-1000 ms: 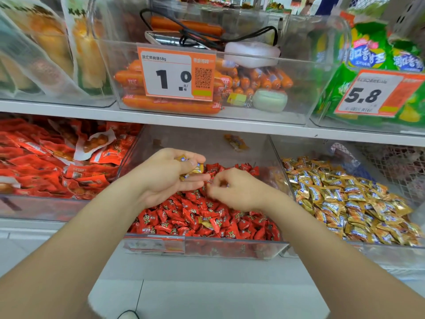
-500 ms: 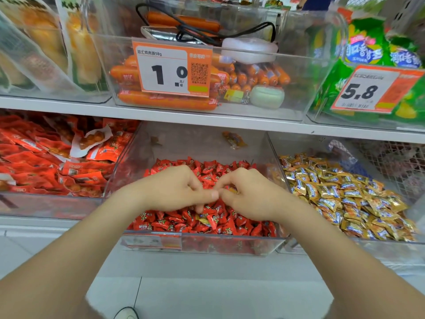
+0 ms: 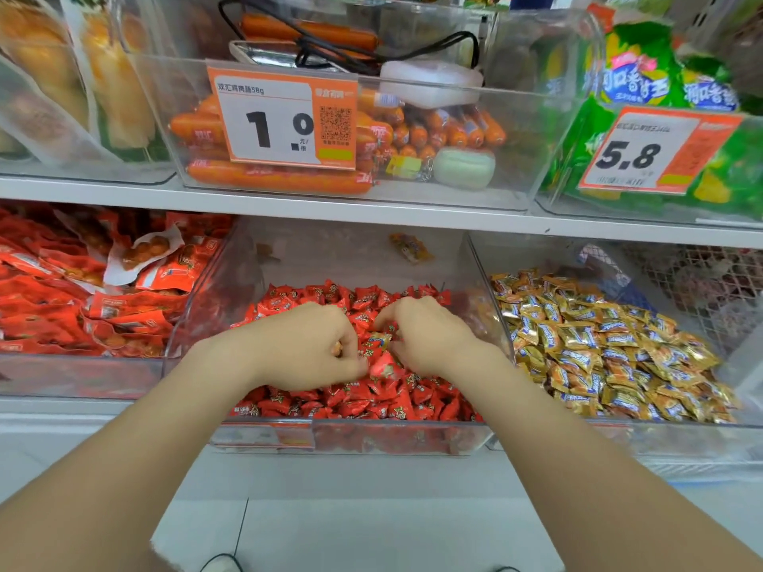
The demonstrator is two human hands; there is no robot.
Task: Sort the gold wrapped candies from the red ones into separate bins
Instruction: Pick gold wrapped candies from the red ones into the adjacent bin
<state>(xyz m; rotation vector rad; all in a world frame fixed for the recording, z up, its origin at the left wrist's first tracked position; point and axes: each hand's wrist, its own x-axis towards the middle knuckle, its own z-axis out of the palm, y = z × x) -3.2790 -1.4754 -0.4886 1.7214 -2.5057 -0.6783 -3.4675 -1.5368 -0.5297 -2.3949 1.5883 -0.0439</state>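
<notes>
The clear middle bin [image 3: 214, 307] holds a heap of red wrapped candies [image 3: 363, 400]. To its right, a second clear bin [image 3: 532, 251] is filled with gold wrapped candies [image 3: 598, 348]. Both hands are down in the red heap, knuckles up and fingers curled. My left hand [image 3: 305, 344] grips something gold-orange that peeks out between its fingers. A single gold candy [image 3: 377, 339] lies among the red ones between the two hands, and the fingertips of my right hand [image 3: 429, 336] pinch its right end.
A bin of red snack packets [image 3: 82, 307] stands on the left. The shelf above [image 3: 371, 208] carries a sausage bin with a price tag [image 3: 285, 117], and green packets [image 3: 660, 97] on the right. One loose orange packet [image 3: 411, 247] lies at the back of the middle bin.
Both hands dropped from above the heap into the red candies and came together. They have since parted slightly, which uncovers a gold candy between them.
</notes>
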